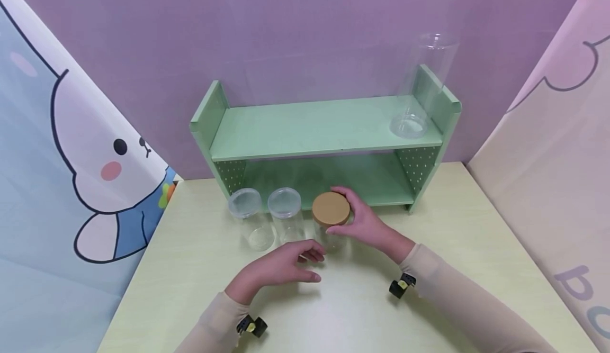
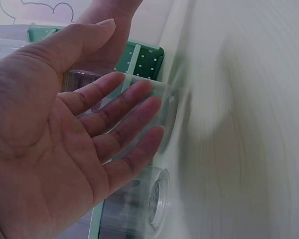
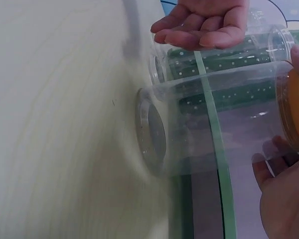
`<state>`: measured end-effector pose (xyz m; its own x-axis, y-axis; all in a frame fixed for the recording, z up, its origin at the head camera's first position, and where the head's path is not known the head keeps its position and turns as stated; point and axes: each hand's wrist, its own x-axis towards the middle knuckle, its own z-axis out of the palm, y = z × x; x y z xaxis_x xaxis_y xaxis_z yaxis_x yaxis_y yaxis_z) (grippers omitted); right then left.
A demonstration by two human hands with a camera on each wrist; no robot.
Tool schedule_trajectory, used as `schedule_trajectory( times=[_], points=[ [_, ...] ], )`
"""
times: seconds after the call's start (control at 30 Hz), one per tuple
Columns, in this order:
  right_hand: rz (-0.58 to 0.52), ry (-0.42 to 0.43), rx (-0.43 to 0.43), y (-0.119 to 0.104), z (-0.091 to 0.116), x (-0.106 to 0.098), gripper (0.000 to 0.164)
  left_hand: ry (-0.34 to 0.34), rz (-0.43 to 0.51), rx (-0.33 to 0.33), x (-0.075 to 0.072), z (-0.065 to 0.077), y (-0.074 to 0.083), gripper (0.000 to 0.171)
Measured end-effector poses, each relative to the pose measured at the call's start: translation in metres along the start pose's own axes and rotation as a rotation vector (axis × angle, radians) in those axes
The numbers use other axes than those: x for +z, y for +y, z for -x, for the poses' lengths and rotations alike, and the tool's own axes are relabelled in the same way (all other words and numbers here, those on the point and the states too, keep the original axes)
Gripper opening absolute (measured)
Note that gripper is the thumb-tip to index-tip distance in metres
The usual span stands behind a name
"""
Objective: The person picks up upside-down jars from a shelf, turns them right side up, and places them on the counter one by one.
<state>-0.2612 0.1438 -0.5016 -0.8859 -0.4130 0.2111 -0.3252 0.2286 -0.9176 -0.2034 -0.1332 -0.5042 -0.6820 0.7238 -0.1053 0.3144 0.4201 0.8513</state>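
A clear jar with a brown lid stands at the front of the green shelf unit. My right hand grips it near the top, thumb and fingers on either side of the lid. In the head view my left hand hovers just left of that jar with loosely spread fingers and holds nothing. Its bare palm shows in the left wrist view. Two more clear jars with translucent lids, a left jar and a middle jar, stand in a row beside the brown-lidded one.
Behind the jars is a two-tier green shelf with raised side panels. A tall clear cylinder stands at the right end of its upper tier. All of this is on a pale wooden table, with printed cloth hanging on both sides.
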Motion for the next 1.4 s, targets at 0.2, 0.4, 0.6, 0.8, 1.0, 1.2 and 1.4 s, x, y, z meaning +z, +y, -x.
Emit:
schedule_trajectory(
  times=[0.2, 0.4, 0.6, 0.8, 1.0, 1.2, 1.4],
  points=[
    [0.031, 0.005, -0.06, -0.004, 0.005, -0.009, 0.102, -0.003, 0.009, 0.003, 0.001, -0.001, 0.001, 0.051],
    [0.072, 0.109, -0.215, -0.007, 0.012, -0.029, 0.061, 0.0, 0.028, -0.003, 0.002, -0.001, 0.002, 0.051],
    [0.194, 0.348, -0.361, -0.009, 0.025, -0.062, 0.024, -0.003, 0.023, -0.001, 0.003, -0.003, 0.002, 0.051],
    [0.306, 0.617, -0.408, -0.014, 0.04, -0.104, 0.016, -0.009, 0.026, 0.003, 0.004, -0.004, 0.004, 0.052],
    [0.329, 0.825, -0.356, -0.034, 0.047, -0.13, 0.009, -0.012, 0.025, 0.01, 0.004, -0.004, 0.005, 0.053],
    [0.335, 0.889, -0.285, -0.039, 0.047, -0.147, 0.01, -0.017, 0.015, 0.016, 0.004, -0.004, 0.005, 0.053],
    [0.376, 0.897, -0.194, -0.016, 0.042, -0.166, 0.02, -0.017, 0.007, 0.019, 0.004, -0.005, 0.006, 0.052]
  ],
)
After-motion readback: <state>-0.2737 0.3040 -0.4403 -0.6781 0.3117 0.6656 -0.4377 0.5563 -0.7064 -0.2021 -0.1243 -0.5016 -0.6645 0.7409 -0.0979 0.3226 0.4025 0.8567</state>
